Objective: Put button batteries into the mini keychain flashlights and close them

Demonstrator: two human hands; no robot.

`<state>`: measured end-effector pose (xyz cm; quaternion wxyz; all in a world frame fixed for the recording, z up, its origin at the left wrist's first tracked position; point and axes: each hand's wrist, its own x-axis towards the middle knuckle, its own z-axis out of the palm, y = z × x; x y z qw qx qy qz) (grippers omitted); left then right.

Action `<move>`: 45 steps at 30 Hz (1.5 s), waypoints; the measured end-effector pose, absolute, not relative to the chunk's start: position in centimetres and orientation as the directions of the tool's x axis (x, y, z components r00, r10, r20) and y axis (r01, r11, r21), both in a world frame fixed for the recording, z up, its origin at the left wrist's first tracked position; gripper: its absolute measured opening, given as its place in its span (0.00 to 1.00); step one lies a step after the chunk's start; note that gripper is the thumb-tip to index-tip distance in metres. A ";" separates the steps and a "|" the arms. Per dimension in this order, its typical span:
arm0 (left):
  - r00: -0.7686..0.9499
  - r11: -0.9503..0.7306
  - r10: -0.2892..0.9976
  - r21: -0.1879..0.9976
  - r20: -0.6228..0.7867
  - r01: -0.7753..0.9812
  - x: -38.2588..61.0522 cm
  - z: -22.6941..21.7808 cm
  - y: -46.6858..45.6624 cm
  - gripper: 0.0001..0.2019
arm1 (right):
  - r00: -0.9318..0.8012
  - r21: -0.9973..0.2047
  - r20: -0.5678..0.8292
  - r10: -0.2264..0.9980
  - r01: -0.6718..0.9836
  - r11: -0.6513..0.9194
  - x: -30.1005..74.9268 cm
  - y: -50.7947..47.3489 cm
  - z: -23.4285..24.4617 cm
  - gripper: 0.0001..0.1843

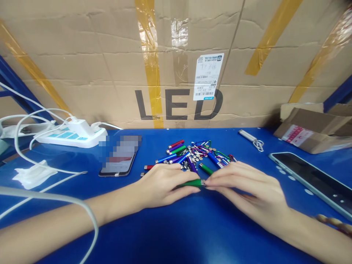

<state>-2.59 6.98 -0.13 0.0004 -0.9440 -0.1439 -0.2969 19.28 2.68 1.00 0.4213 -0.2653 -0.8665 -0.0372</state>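
A small green keychain flashlight (194, 183), a slim metal tube with a silver end, lies level between my two hands just over the blue table. My left hand (167, 183) is closed around its body, the thumb below and the fingers above. At the silver end, the fingertips of my right hand (247, 187) pinch together; whether a small part is hidden in them I cannot make out. Just behind are red, purple, blue and green flashlights (172, 158), loose button cells (195, 157) and coloured carabiner clips (202, 147). Another green flashlight (206, 169) lies close to my right fingers.
A phone (118, 161) lies at left, another phone (316, 179) at right. White cables run from a power strip (71, 137) across my left forearm. A white stick with a cord (251, 139) and an open carton (310, 128) stand farther back, before a large cardboard box (110, 73).
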 end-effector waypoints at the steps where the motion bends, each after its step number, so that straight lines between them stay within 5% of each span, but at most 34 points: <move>1: 0.778 -0.962 0.254 0.064 0.575 0.267 -2.6 -0.1 7.0 0.13 | -0.505 -0.170 0.748 0.431 0.482 0.859 19.2 2.7 1.0 0.11; 9: 0.837 -0.967 0.084 -0.159 0.541 0.200 -2.6 -0.1 6.6 0.16 | -0.477 -0.467 0.652 0.590 0.361 0.807 18.8 2.4 0.9 0.04; 13: 0.858 -0.952 0.060 -0.229 0.511 0.203 -2.7 -0.2 6.3 0.17 | -0.543 -0.460 0.599 0.589 0.368 0.808 18.9 2.5 0.7 0.03; 23: 0.916 -0.962 0.196 -0.113 0.349 0.249 -2.3 -0.1 5.1 0.17 | -0.767 -0.263 0.438 0.469 0.390 0.883 19.5 3.2 0.1 0.17; 33: 0.884 -0.926 0.372 0.053 0.284 0.373 -2.2 -0.2 4.4 0.13 | -0.724 -0.347 0.440 0.531 0.408 0.844 19.0 2.7 -0.5 0.19; 45: 0.896 -0.936 0.319 -0.045 0.310 0.349 -2.3 -0.1 4.8 0.12 | -0.722 -0.433 0.409 0.558 0.384 0.815 19.0 2.7 -0.4 0.16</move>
